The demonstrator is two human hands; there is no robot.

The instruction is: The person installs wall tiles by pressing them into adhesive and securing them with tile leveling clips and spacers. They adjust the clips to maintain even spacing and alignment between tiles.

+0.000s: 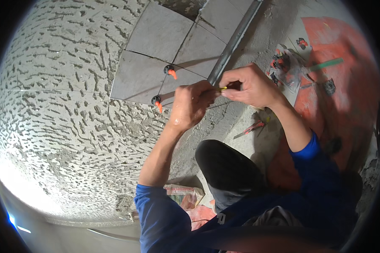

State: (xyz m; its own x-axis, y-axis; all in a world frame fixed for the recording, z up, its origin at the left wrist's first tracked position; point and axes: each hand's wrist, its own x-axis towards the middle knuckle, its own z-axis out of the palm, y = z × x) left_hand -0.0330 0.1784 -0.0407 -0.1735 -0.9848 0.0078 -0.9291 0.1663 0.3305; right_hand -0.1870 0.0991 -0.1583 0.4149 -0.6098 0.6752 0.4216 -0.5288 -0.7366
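Note:
Both of my hands meet in front of the lower edge of the grey tiles (158, 31). With its fingers curled in, my left hand (190, 103) is closed; what it holds is hidden behind the fingers. My right hand (252, 86) pinches thumb to forefinger at a thin yellow piece (223, 88), too small to name, that sticks out by the left fingertips. Left of the hands, an orange-and-black tile levelling clip (169, 71) stands on a tile joint. A second levelling clip (157, 102) sits at the tiles' lower edge, close to my left wrist.
A long metal bar (236, 42) runs along the tiles. Rough, gouged mortar (71, 84) spreads to the left. On the right lie a plastic bag of levelling clips (287, 69), a green strip (326, 64), a red sheet (346, 38) and a red utility knife (250, 129). My knee (223, 162) is below.

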